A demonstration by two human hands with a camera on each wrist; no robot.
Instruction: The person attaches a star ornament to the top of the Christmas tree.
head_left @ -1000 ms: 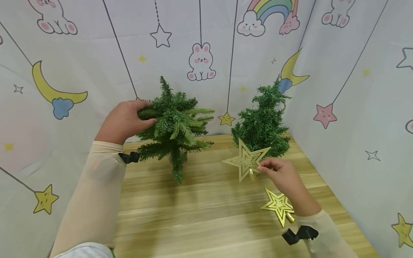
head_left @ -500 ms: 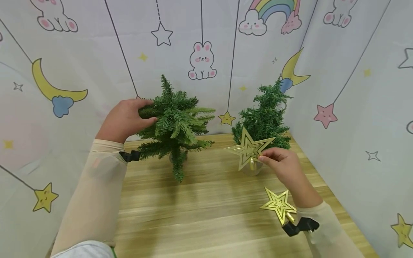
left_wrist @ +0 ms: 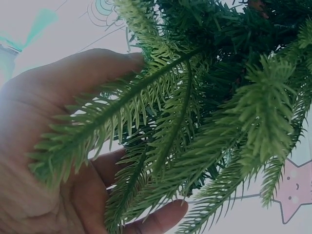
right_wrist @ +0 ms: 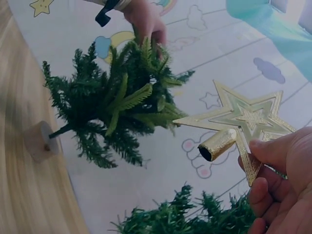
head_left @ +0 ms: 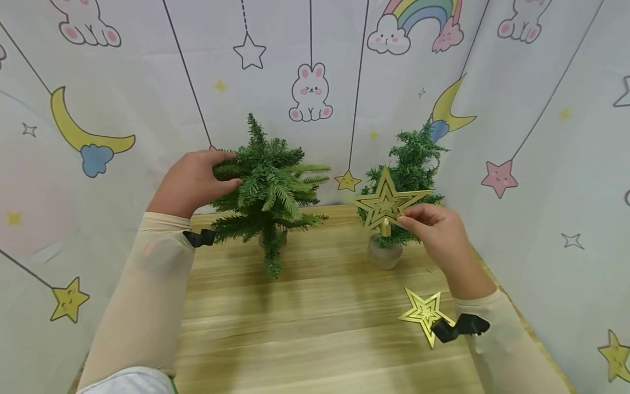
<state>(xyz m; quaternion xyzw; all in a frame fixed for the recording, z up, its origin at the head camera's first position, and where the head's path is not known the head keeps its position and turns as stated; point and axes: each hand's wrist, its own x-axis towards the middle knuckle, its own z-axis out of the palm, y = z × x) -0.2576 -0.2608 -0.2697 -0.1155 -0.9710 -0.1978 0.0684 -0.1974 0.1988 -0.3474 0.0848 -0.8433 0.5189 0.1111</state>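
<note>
- A flat gold star topper [head_left: 424, 311] lies on the wooden table [head_left: 295, 334]; a black wrist clip [head_left: 444, 330] hides some of it.
- The right fir tree [head_left: 415, 156] stands behind the raised gold star topper [head_left: 386, 203], which blocks part of my view.
- My right hand [head_left: 440, 235] pinches that raised topper in the air.
- My left hand [head_left: 192, 183] curls round branches of the left fir tree [head_left: 268, 178].
- The raised topper is higher than a second ago; my left hand stayed put.
</note>
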